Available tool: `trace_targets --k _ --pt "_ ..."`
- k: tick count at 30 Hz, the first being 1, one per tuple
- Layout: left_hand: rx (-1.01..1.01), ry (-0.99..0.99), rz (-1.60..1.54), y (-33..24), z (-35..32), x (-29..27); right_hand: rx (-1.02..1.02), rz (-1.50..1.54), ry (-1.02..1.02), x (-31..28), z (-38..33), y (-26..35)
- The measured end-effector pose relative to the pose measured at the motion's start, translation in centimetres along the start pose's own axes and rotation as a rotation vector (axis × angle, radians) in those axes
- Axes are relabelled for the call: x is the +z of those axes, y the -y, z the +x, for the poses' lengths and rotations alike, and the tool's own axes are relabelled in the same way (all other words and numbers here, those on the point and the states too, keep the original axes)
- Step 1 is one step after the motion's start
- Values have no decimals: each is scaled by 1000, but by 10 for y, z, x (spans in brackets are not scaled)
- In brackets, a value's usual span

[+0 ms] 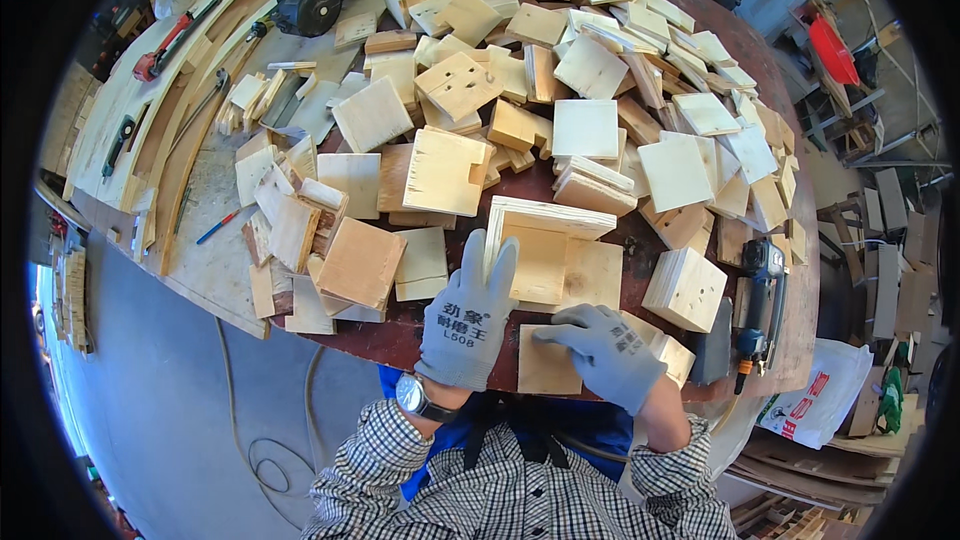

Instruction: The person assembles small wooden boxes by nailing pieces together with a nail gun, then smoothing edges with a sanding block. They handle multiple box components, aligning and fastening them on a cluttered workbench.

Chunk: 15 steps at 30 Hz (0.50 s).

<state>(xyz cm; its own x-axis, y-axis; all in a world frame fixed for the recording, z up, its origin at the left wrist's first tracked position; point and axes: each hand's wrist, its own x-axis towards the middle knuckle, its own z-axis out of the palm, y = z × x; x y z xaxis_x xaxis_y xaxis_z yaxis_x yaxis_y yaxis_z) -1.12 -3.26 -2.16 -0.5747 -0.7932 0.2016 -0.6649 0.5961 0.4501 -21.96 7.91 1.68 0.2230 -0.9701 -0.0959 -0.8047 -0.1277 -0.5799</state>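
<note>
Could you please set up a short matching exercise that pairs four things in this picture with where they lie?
Things:
1. left hand
2. right hand
3. nail gun
4. red clamp

Places:
A. far left of the bench
B. against the open box's left wall
C. right bench edge
D. flat on a small panel at the near edge

Pairs: 1-B, 2-D, 3-C, 4-A

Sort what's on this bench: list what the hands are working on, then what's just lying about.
In hand:
- open plywood box, steadied by the left hand
- flat plywood panel, under the right hand

Lying about:
- heap of plywood squares
- stack of squares
- nail gun
- circular saw
- blue pen
</note>
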Motion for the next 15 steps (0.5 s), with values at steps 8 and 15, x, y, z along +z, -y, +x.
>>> trace_targets --k 8,15 --pt "-22 -56 52 -10 1 2 -60 -401 -241 -51 15 17" --pt "-53 -292 -217 -7 -12 8 -133 -837 -421 -133 194 -7"
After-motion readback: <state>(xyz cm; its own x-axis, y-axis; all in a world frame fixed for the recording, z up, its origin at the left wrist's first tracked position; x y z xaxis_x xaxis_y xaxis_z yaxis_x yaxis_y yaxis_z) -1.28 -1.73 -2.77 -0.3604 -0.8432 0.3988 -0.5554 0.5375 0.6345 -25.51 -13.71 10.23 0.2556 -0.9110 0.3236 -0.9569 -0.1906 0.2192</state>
